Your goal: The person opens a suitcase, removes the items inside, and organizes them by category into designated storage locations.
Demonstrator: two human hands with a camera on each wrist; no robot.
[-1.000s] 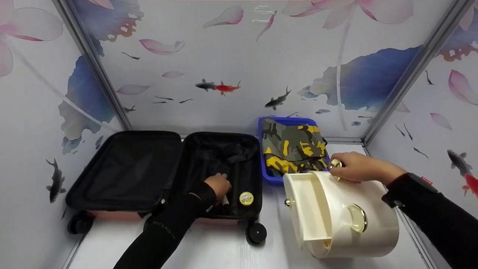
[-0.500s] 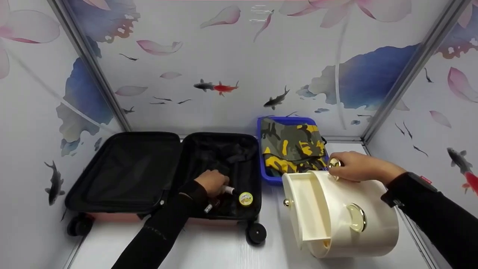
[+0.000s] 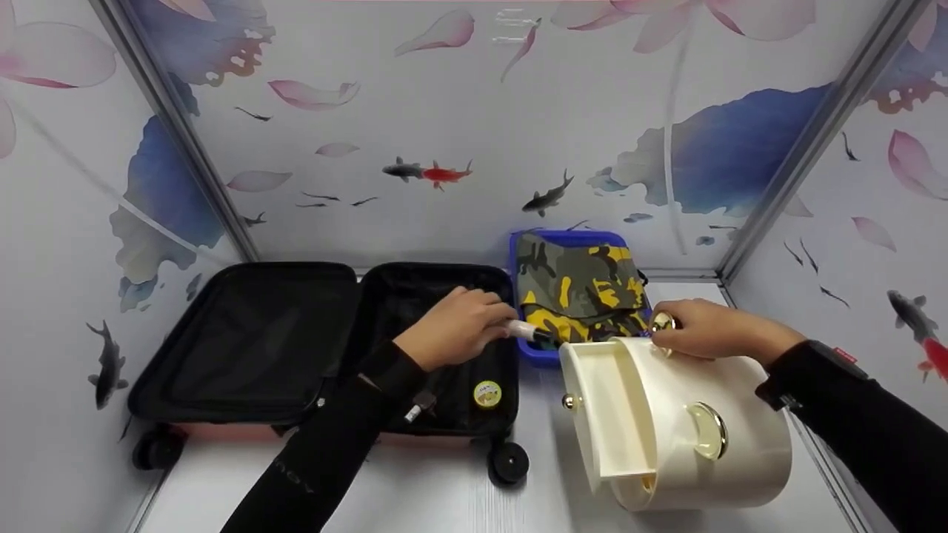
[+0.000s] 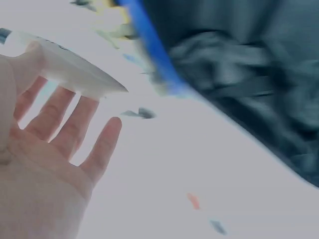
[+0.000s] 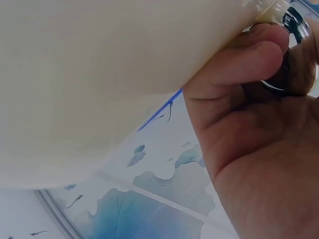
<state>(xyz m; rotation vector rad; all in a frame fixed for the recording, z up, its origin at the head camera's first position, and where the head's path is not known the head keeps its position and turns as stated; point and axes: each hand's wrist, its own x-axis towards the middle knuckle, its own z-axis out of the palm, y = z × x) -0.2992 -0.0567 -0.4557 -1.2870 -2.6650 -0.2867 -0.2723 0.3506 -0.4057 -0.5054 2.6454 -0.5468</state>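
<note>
The tube is coloured white and capped in black. The drawer box is finished in plain cream, and its front knob is toned gold. The suitcase is lined in black and shelled in pink. Grey, black and yellow camouflage is printed on the cloth; the basket is coloured blue. The round container is marked in yellow and white. The white walls are patterned with pink petals, blue-grey leaves and black and red fish.

1. The tube in the left hand looked like smooth plastic.
2. Below the right hand, the drawer box looked like smooth, glossy plastic.
3. Right of the left hand, the camouflage cloth looked matt.
</note>
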